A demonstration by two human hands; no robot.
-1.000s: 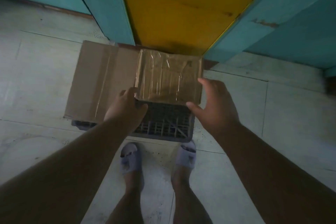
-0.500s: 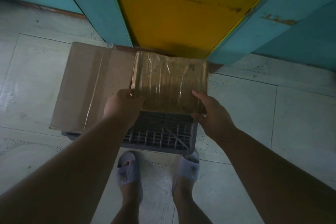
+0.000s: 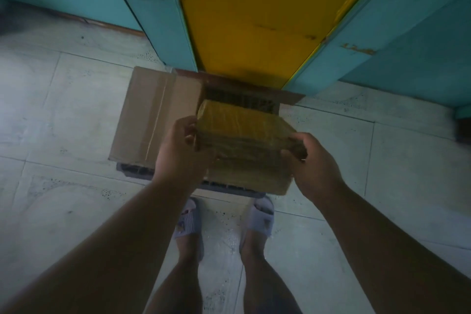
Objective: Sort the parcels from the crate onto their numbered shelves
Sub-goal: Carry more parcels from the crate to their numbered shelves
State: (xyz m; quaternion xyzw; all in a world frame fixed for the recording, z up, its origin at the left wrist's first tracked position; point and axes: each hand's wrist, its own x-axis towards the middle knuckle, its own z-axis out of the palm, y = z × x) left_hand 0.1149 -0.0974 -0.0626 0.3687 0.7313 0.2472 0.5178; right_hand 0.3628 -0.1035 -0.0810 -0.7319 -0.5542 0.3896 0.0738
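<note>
I hold a tape-wrapped brown parcel (image 3: 244, 150) above the dark slatted crate (image 3: 239, 100) on the floor. My left hand (image 3: 182, 153) grips the parcel's left edge, thumb on top. My right hand (image 3: 314, 160) grips its right corner. The parcel is tilted, its near edge lower. A flat plain cardboard parcel (image 3: 153, 115) lies over the crate's left half. The parcel hides most of the crate's right half. No shelf numbers show.
A yellow panel (image 3: 254, 13) between teal panels (image 3: 158, 15) rises right behind the crate. Pale floor tiles (image 3: 63, 109) spread to both sides. My feet in grey slippers (image 3: 190, 222) stand just before the crate.
Both hands closed on the taped parcel and lifted it off the crate toward me. The crate's back right part is now uncovered. The view has tilted slightly.
</note>
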